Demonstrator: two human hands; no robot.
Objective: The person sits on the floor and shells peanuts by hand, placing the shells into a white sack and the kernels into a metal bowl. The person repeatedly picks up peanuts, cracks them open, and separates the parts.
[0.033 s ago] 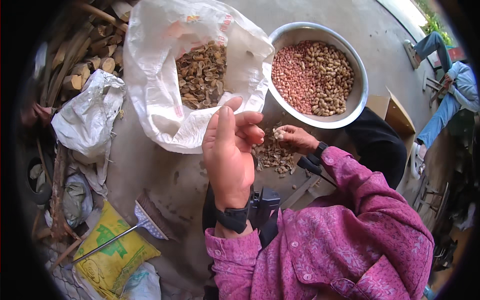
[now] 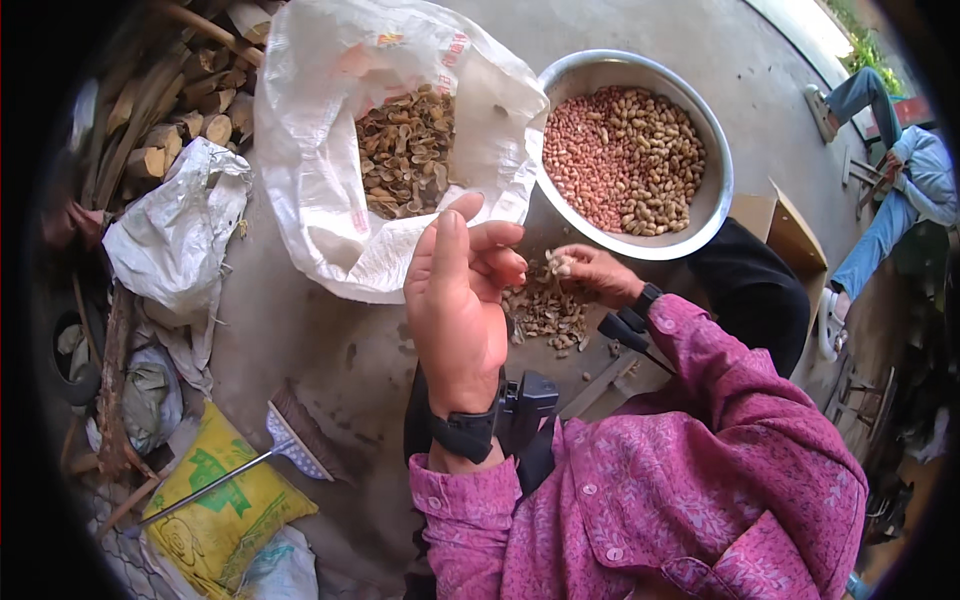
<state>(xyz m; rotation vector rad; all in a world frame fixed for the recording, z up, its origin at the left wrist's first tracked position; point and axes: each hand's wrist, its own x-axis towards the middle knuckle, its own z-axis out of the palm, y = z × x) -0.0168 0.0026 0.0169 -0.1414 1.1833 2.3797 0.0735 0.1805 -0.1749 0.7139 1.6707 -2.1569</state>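
On concrete floor: white sack [image 2: 320,190] filled with brown empty shells; metal bowl [image 2: 722,190] filled with pink shelled peanuts. Small shell pile [image 2: 545,312] seen between sack and bowl. Left hand [image 2: 455,300] raised, fingers loosely curled, contents hidden. Right hand [image 2: 590,272] pinched around pale peanut [image 2: 562,264] above pile.
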